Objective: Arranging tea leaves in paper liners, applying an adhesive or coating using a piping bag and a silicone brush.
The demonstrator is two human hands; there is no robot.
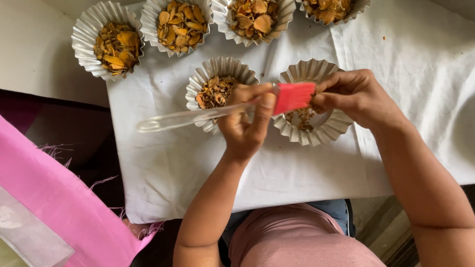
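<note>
Near edge: I'm seeing bare white cloth (pixel 277 173) lying open below my hands.
Left hand (pixel 243 123): gripping the clear-handled brush (pixel 198 116).
Right hand (pixel 354 96): pinching its red bristles (pixel 294 97) over a fluted foil cup (pixel 324 129).
Far: filled cups (pixel 180 24) crowding the cloth's top edge.

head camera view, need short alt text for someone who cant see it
Seen from above, a left hand holds a clear-handled pastry brush while the right hand pinches its red bristles over a fluted metal mould holding a few dried flakes. Five more moulds of orange-brown dried slices sit on the white cloth.
</note>
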